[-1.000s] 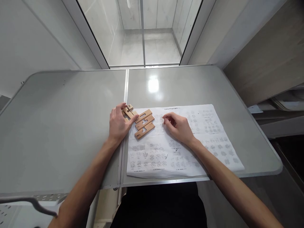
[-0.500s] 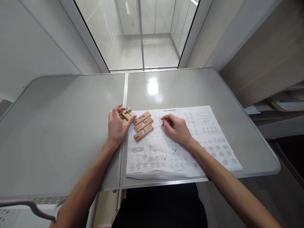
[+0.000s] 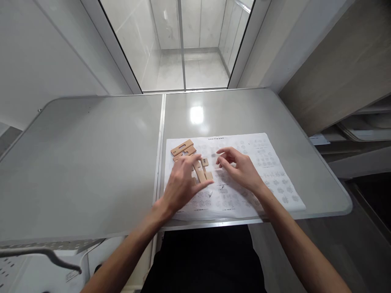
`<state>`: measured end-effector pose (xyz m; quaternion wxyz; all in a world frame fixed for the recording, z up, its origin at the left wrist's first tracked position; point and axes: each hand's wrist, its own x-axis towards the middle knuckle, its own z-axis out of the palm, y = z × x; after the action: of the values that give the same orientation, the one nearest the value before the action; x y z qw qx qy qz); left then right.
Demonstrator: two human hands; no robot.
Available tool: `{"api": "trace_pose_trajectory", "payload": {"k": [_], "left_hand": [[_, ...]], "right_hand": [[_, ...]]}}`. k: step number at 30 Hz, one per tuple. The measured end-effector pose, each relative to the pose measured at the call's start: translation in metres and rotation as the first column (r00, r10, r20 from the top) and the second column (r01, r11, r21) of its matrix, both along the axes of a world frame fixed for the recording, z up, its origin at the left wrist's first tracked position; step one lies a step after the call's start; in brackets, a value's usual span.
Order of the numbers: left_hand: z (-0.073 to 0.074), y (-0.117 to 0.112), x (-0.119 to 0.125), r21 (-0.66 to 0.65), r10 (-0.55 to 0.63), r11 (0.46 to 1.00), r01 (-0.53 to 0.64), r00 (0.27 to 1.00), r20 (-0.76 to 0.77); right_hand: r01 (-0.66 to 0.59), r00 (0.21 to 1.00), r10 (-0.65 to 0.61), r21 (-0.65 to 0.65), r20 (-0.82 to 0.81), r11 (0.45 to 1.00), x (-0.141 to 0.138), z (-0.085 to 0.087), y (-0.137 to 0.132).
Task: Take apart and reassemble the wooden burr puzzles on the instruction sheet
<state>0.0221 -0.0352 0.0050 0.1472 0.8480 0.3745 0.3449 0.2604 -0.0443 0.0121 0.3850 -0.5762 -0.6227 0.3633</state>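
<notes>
My left hand (image 3: 181, 182) is closed around several light wooden interlocking puzzle pieces (image 3: 200, 173), its thumb and fingers on either side of them, above the printed sheet (image 3: 244, 138). Just behind that hand lie slotted wooden puzzle pieces (image 3: 182, 147) with numbers on them; the hand partly covers the nearer ones. To the right, my right hand (image 3: 240, 166) hovers over or rests on the sheet, I cannot tell which. Its fingers are loosely curled, thumb and forefinger apart, with nothing visible between them. Small diagrams in rows fill the sheet.
The grey folding table (image 3: 91, 162) has a metal seam (image 3: 161, 134) running front to back, left of the sheet. Behind it is a glass panel (image 3: 201, 44). Shelves (image 3: 363, 126) stand at the right, and a curved grey tube (image 3: 45, 256) passes at the lower left.
My left hand has moved right and nearer to me, carrying the held puzzle pieces in front of the slotted ones. My right hand has shifted slightly right, its fingers a little more apart.
</notes>
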Motion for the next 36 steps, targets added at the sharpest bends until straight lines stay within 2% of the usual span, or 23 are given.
{"api": "trace_pose_trajectory", "payload": {"k": [3, 6, 10, 16, 18, 21, 24, 30, 33, 36], "left_hand": [[-0.005, -0.016, 0.015, -0.029, -0.126, 0.992, 0.125, 0.992, -0.025], [-0.01, -0.019, 0.025, -0.069, -0.238, 0.97, 0.233, 0.968, -0.079], [-0.014, -0.017, 0.032, -0.11, -0.28, 0.957, 0.27, 0.956, -0.085], [-0.015, -0.014, 0.03, -0.17, -0.283, 0.949, 0.266, 0.955, -0.089], [-0.013, -0.011, 0.026, -0.187, -0.317, 0.937, 0.294, 0.942, -0.108], [-0.008, -0.002, 0.016, -0.216, -0.396, 0.905, 0.366, 0.911, -0.116], [-0.004, 0.009, 0.006, -0.211, -0.386, 0.91, 0.356, 0.914, -0.126], [-0.002, 0.023, -0.01, -0.238, -0.42, 0.897, 0.374, 0.888, -0.187], [-0.001, 0.026, -0.014, -0.313, -0.412, 0.877, 0.364, 0.905, -0.102], [0.002, 0.027, -0.016, -0.451, -0.369, 0.803, 0.389, 0.919, 0.135]], "right_hand": [[0.024, 0.999, -0.022, -0.053, 0.042, 0.998, 0.006, 0.005, -0.03], [0.066, 0.996, -0.06, -0.106, 0.062, 0.992, 0.007, 0.006, -0.057], [0.103, 0.994, -0.099, -0.142, 0.039, 0.984, 0.003, 0.003, -0.078], [0.119, 0.993, -0.117, -0.063, 0.033, 0.991, -0.006, -0.004, -0.09], [0.136, 0.99, -0.134, -0.051, 0.04, 0.989, -0.007, -0.006, -0.094], [0.081, 0.996, -0.078, -0.055, 0.05, 0.995, -0.005, -0.006, -0.098], [-0.005, 0.997, 0.012, -0.082, 0.083, 0.997, -0.002, -0.005, -0.101], [-0.029, 0.99, 0.043, -0.105, 0.137, 0.994, -0.004, -0.002, -0.097], [-0.001, 0.993, 0.013, -0.102, 0.114, 0.995, -0.006, -0.003, -0.096], [0.086, 0.996, -0.084, -0.104, 0.029, 0.991, -0.006, -0.003, -0.097]]}}
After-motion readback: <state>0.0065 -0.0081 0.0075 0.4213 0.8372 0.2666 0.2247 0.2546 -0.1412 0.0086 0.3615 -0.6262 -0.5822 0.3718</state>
